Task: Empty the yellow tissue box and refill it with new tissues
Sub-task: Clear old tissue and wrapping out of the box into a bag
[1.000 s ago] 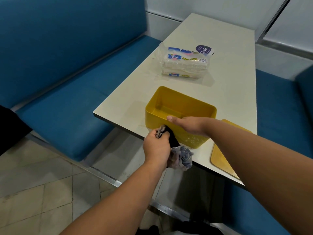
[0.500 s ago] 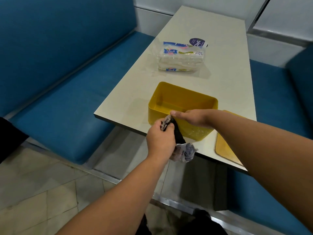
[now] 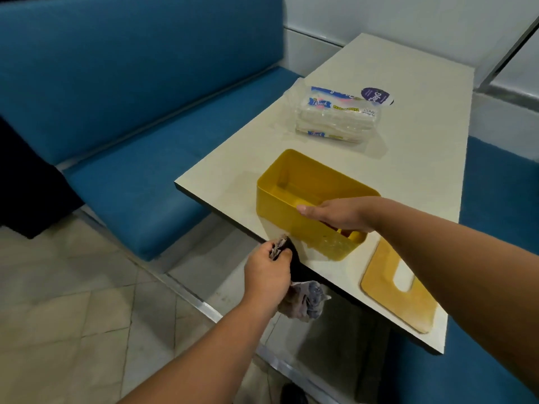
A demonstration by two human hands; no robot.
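Two hands: both over the near end of the table (image 3: pixel 388 176)
Left hand (image 3: pixel 269 272): clenched round a crumpled rag (image 3: pixel 303 301), dark and pale grey, at the table's near edge; one end of the rag sticks up between thumb and fingers, the bulk hangs below the fist
Right hand (image 3: pixel 338 212): gripping the near long wall of the yellow tissue box (image 3: pixel 280 199), thumb lying along the outside of the rim, fingers curled over it into the box
Yellow tissue box: upright on the table near its front corner, lid off, nothing visible inside on the part of the floor that shows; the near outer wall looks wet or smeared
Lid (image 3: pixel 388 295): flat yellow panel with an oblong slot, lying on the table just beside the box, partly under the right forearm
Tissue pack (image 3: pixel 338 118): clear wrapper with blue "Reach" print, white tissues inside, lying farther along the table, apart from the box
Round label (image 3: pixel 376 96): dark purple, just beyond the pack; whether it belongs to the pack I cannot tell
Bench (image 3: pixel 131 118): blue padded seat and back along the left of the table
Floor (image 3: pixel 73 301): pale tiles below the left arm
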